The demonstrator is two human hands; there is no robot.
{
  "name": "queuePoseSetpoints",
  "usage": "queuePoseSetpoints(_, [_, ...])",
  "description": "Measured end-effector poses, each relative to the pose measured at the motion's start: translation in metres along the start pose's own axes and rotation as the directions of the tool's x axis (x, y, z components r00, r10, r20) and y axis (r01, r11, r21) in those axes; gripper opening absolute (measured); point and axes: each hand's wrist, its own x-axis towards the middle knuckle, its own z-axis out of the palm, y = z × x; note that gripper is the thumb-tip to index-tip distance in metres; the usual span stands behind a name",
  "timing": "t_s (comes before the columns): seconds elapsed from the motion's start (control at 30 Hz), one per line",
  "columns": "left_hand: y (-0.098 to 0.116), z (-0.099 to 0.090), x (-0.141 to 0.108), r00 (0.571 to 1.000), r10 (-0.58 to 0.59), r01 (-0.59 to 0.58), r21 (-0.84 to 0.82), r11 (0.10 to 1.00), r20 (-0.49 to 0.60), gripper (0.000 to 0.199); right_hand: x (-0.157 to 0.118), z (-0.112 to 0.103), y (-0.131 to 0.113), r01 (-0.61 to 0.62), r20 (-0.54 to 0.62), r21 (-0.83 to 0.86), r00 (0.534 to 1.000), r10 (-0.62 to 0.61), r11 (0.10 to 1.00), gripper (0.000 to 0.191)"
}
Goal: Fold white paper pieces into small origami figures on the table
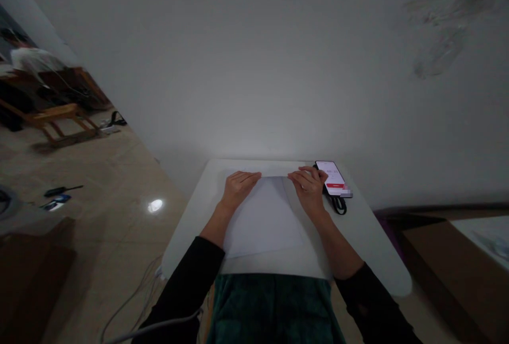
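Observation:
A white sheet of paper lies on the small white table in front of me. At its far edge, my left hand pinches the left part between thumb and fingers. My right hand pinches the same edge further right, its fingers closed. Between the two hands the edge looks raised in a narrow straight strip, perhaps folded; I cannot tell for sure. Just right of my right hand lies a phone with its screen lit, partly covered by the fingertips.
A coiled black cable sits beside the phone. The wall rises right behind the table. Cardboard boxes stand at the right. On the floor at left are a wooden stool, loose cables and small dark items.

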Motion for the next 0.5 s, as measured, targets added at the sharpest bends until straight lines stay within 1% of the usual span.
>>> queuePoseSetpoints(0.17, [-0.004,-0.005,0.001,0.991,-0.105,0.103,-0.023,0.994,-0.083,0.011,0.001,-0.002,-0.004,-0.020,0.019,0.000,1.000,0.020,1.000,0.009])
queuePoseSetpoints(0.23, [-0.008,-0.010,-0.001,0.988,-0.137,0.138,0.010,0.990,-0.073,0.011,0.001,-0.001,-0.007,0.003,0.037,0.008,0.999,-0.003,1.000,0.009])
queuePoseSetpoints(0.27, [-0.012,-0.015,-0.003,0.988,-0.144,0.146,0.033,0.989,-0.054,0.011,0.001,-0.001,-0.008,0.020,0.049,0.014,0.999,-0.020,1.000,0.009])
queuePoseSetpoints(0.33, [-0.018,-0.024,-0.006,0.991,-0.130,0.128,0.061,0.990,0.033,0.012,0.001,0.001,-0.011,0.040,0.071,0.024,0.997,-0.041,0.999,0.010])
queuePoseSetpoints(0.4, [-0.026,-0.034,-0.009,0.987,-0.113,0.106,0.065,0.992,0.110,0.013,0.000,0.001,-0.012,0.035,0.086,0.021,0.996,-0.036,0.999,0.011])
queuePoseSetpoints(0.43, [-0.029,-0.039,-0.010,0.984,-0.112,0.104,0.064,0.992,0.135,0.013,0.000,0.001,-0.012,0.026,0.089,0.016,0.996,-0.027,1.000,0.011])
queuePoseSetpoints(0.5, [-0.037,-0.045,-0.013,0.979,-0.136,0.125,0.081,0.989,0.150,0.014,0.000,0.001,-0.012,0.013,0.087,0.006,0.996,-0.013,1.000,0.011])
